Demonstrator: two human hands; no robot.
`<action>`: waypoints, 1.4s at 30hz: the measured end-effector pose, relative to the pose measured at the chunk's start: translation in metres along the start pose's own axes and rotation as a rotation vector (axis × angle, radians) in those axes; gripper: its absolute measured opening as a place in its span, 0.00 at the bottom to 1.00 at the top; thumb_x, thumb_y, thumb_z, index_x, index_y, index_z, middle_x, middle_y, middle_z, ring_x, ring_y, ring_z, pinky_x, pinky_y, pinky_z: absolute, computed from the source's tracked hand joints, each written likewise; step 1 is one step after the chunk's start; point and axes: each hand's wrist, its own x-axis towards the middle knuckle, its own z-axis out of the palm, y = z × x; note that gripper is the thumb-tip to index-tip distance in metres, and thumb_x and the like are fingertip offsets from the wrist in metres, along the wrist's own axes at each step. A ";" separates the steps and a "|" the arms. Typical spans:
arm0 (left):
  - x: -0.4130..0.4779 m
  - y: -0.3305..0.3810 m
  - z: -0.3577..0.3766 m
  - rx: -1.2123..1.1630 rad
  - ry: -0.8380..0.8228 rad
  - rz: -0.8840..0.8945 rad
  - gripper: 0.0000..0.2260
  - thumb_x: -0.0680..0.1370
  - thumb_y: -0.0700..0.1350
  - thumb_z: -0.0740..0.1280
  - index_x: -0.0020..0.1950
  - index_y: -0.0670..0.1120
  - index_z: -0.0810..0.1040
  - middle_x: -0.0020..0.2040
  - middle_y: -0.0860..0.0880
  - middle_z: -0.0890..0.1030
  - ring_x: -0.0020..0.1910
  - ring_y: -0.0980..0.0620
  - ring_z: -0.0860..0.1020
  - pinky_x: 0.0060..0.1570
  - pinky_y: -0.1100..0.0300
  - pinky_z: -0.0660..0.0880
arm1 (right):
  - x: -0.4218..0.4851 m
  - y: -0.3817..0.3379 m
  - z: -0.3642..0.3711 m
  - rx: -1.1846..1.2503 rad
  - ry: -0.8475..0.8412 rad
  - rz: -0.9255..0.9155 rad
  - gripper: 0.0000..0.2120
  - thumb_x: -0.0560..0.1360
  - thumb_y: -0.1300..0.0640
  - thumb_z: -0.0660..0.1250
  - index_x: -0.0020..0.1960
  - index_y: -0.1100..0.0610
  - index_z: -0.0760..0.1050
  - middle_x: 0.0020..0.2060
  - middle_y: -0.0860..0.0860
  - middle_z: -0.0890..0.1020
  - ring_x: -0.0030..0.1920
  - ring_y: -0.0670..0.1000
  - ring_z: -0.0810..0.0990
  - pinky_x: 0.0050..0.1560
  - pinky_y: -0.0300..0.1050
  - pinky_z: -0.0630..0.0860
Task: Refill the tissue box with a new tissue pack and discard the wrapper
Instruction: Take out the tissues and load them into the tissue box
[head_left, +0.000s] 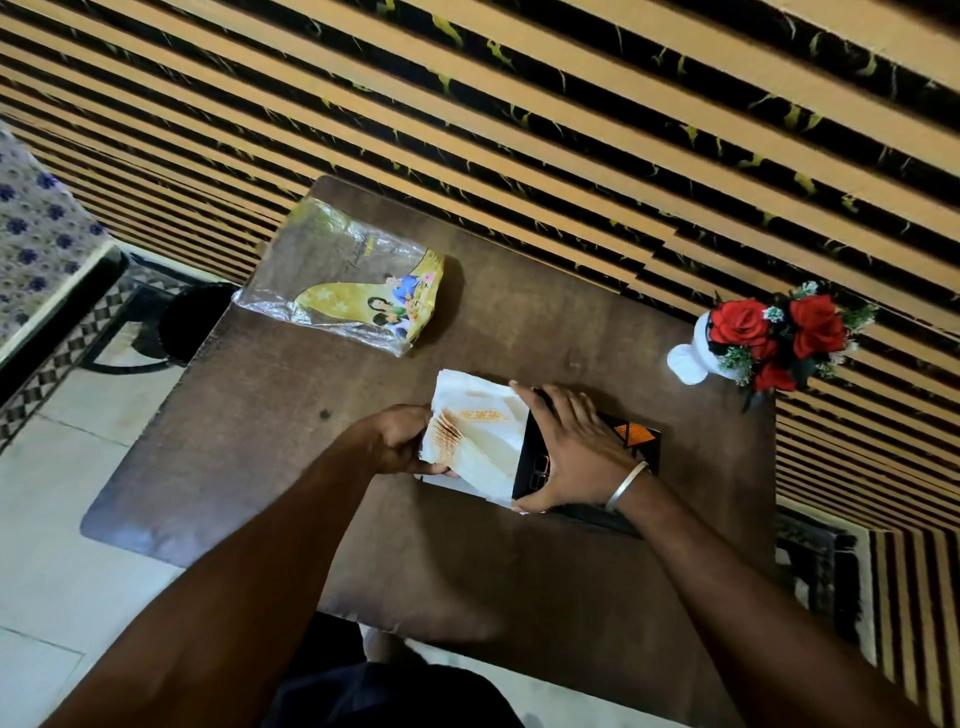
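A brown wooden table (291, 395) stands on a pale tiled floor (67, 525), right against a wall of tan and black stripes (519, 104), with a white vase of red roses (769, 338) at 3 o'clock and a dark round bin (195, 322) on the floor at 9 o'clock. Near the middle, the left hand (402, 439) grips one end of the white tissue stack (478, 431), whose other end sits inside the black tissue box (636, 439) that the right hand (571, 447) clasps. The empty clear and yellow wrapper (353, 278) lies flat at 11 o'clock, well apart from the box.
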 end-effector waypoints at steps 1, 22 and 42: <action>0.000 -0.002 0.001 -0.002 0.004 0.003 0.12 0.83 0.45 0.59 0.51 0.42 0.80 0.42 0.41 0.87 0.36 0.43 0.86 0.30 0.59 0.81 | 0.000 0.000 0.001 -0.005 0.002 -0.008 0.63 0.52 0.25 0.70 0.77 0.44 0.44 0.74 0.56 0.59 0.75 0.59 0.59 0.76 0.63 0.54; 0.015 -0.012 -0.006 0.009 0.057 0.052 0.12 0.83 0.45 0.59 0.55 0.41 0.80 0.49 0.39 0.86 0.44 0.41 0.85 0.32 0.57 0.82 | 0.003 0.000 0.006 -0.019 0.009 -0.068 0.45 0.55 0.27 0.70 0.66 0.44 0.61 0.73 0.57 0.58 0.74 0.60 0.56 0.77 0.65 0.47; 0.024 -0.011 0.013 0.169 -0.050 0.201 0.18 0.77 0.33 0.65 0.65 0.45 0.78 0.61 0.39 0.82 0.60 0.37 0.81 0.59 0.32 0.75 | 0.005 0.001 0.013 0.012 0.032 -0.035 0.56 0.53 0.25 0.69 0.74 0.45 0.54 0.73 0.56 0.58 0.75 0.60 0.57 0.76 0.65 0.51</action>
